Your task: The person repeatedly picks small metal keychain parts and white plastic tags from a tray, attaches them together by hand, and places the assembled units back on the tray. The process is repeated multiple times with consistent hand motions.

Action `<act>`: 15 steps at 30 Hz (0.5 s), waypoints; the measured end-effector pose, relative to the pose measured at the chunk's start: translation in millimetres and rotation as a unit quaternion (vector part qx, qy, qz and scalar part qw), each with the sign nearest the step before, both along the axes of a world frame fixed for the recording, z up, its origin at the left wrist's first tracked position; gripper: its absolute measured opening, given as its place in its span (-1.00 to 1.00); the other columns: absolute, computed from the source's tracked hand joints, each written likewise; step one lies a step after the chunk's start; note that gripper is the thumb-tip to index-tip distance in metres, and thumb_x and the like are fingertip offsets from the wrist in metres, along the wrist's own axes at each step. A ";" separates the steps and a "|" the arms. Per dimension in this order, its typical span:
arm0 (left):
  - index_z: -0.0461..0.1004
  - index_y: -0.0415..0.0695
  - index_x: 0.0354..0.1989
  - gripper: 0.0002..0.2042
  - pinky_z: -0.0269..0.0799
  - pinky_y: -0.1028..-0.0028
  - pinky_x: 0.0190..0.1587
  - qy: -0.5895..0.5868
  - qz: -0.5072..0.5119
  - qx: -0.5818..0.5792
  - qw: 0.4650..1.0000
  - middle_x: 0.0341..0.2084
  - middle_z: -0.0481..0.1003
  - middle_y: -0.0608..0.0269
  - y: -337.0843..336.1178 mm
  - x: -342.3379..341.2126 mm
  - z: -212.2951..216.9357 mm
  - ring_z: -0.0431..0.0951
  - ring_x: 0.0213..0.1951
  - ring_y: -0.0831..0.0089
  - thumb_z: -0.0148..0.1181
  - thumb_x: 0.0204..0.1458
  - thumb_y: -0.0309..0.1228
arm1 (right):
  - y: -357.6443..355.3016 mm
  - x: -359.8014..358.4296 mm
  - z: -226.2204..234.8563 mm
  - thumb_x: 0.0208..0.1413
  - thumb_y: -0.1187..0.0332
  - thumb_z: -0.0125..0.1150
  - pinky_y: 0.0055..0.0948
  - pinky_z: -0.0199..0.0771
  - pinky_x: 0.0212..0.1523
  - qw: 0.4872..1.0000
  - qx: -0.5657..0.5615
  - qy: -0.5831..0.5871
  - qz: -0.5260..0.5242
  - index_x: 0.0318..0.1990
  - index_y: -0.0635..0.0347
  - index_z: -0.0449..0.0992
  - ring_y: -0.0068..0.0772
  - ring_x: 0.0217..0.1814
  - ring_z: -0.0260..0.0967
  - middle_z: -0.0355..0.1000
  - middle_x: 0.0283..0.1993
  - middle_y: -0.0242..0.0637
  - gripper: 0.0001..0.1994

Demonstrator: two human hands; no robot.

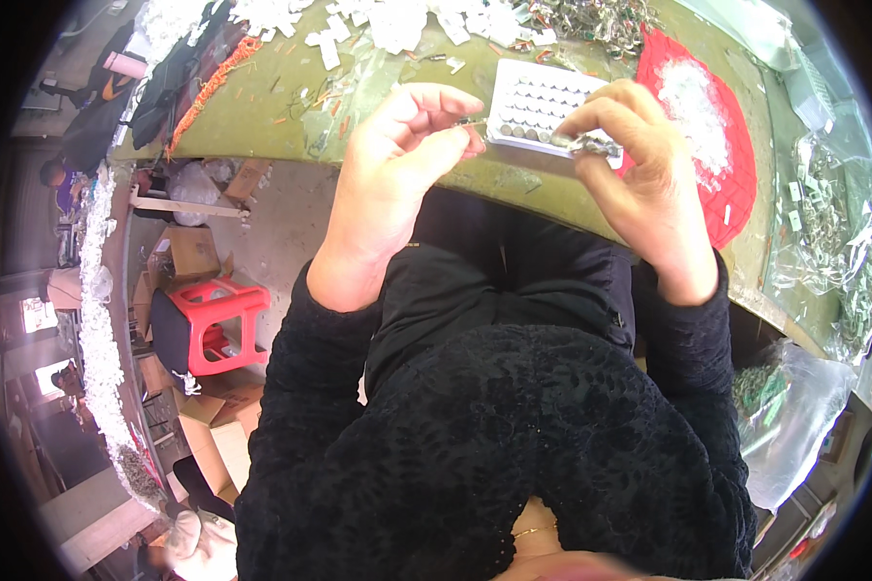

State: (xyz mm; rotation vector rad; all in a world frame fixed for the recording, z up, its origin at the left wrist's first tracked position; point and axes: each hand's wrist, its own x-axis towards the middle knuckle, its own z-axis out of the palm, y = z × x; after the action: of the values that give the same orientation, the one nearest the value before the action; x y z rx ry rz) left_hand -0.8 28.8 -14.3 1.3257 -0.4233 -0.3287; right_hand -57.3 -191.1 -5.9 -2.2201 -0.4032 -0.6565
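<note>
My left hand [383, 179] is raised over the near edge of the green table. Its thumb and fingertips pinch a small thin part [471, 122], perhaps with wires, too small to name. Just right of it lies a white tray [495, 102] with rows of small round grey pieces [538, 97]. Over the tray's right end, my right hand [654, 179] bends its thumb and fingers around a small silvery, uneven piece [596, 146]. What exactly that piece is cannot be made out.
Loose white plastic pieces [388, 24] and a tangle of wired parts [601, 21] lie along the far side. A red cloth [736, 184] bears clear bits [693, 111]. Plastic bags [824, 213] crowd the right. A red stool [225, 324] and cardboard boxes [189, 250] stand left, near other people.
</note>
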 end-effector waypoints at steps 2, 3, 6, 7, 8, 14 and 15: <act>0.43 -0.31 -0.08 -0.79 0.41 0.53 -0.05 -0.030 0.000 -0.004 1.000 -0.22 0.50 0.22 1.0 -2.9 2.3 0.52 -0.19 0.51 0.07 0.10 -0.61 | -3.9 -3.0 2.8 -0.08 0.66 0.13 -0.46 0.35 -0.07 0.996 0.024 0.053 0.063 -0.26 0.27 0.49 -0.37 -0.14 0.40 0.42 -0.24 -0.25 -0.81; 0.43 -0.31 -0.07 -0.78 0.41 0.52 -0.05 -0.030 0.004 0.006 1.000 -0.22 0.49 0.23 0.7 -4.0 3.0 0.52 -0.19 0.52 0.07 0.10 -0.62 | -5.3 -4.7 4.4 -0.06 0.65 0.13 -0.45 0.35 -0.04 0.992 0.039 0.083 0.082 -0.23 0.27 0.48 -0.38 -0.11 0.39 0.43 -0.21 -0.24 -0.79; 0.43 -0.30 -0.06 -0.77 0.40 0.51 -0.04 -0.065 0.008 0.007 0.998 -0.20 0.48 0.25 0.0 -6.4 4.3 0.51 -0.18 0.53 0.09 0.09 -0.64 | -5.2 -9.0 8.5 0.02 0.61 0.13 -0.44 0.34 0.03 0.958 0.154 0.170 0.171 -0.08 0.27 0.44 -0.40 -0.07 0.39 0.45 -0.14 -0.26 -0.73; 0.43 -0.30 -0.06 -0.77 0.40 0.51 -0.04 -0.092 0.013 0.018 0.996 -0.20 0.47 0.25 -0.3 -7.3 4.1 0.50 -0.18 0.53 0.09 0.08 -0.64 | -3.9 -10.1 9.6 0.05 0.59 0.13 -0.44 0.34 0.04 0.937 0.203 0.198 0.205 -0.03 0.27 0.42 -0.40 -0.06 0.39 0.45 -0.12 -0.26 -0.71; 0.43 -0.29 -0.06 -0.76 0.40 0.51 -0.04 -0.117 0.020 0.029 0.993 -0.20 0.47 0.26 -0.5 -8.2 3.8 0.50 -0.17 0.54 0.09 0.08 -0.65 | -2.5 -11.9 10.9 0.08 0.56 0.14 -0.45 0.34 0.05 0.904 0.270 0.239 0.228 0.01 0.27 0.40 -0.41 -0.05 0.39 0.45 -0.11 -0.26 -0.69; 0.46 -0.27 -0.10 -0.78 0.39 0.54 -0.07 -0.166 0.015 0.049 0.985 -0.23 0.47 0.29 -3.5 -12.1 1.3 0.46 -0.20 0.58 0.13 0.06 -0.66 | 18.0 -11.9 6.0 0.16 0.40 0.21 -0.59 0.38 -0.15 0.851 0.361 0.332 0.191 0.06 0.27 0.37 -0.57 -0.21 0.38 0.44 -0.21 -0.36 -0.66; 0.46 -0.26 -0.11 -0.77 0.40 0.54 -0.09 -0.194 0.023 0.071 0.978 -0.26 0.48 0.30 -3.4 -11.6 1.6 0.47 -0.21 0.57 0.13 0.04 -0.66 | 18.1 -11.4 5.8 0.16 0.39 0.22 -0.60 0.37 -0.19 0.839 0.369 0.355 0.184 0.04 0.28 0.37 -0.59 -0.24 0.37 0.44 -0.26 -0.37 -0.67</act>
State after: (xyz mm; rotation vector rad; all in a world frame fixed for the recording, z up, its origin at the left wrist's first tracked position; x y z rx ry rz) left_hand -12.4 25.4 -12.7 1.5422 -0.7048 -0.0588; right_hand -68.7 -173.0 -0.1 -1.4236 -0.1338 0.2300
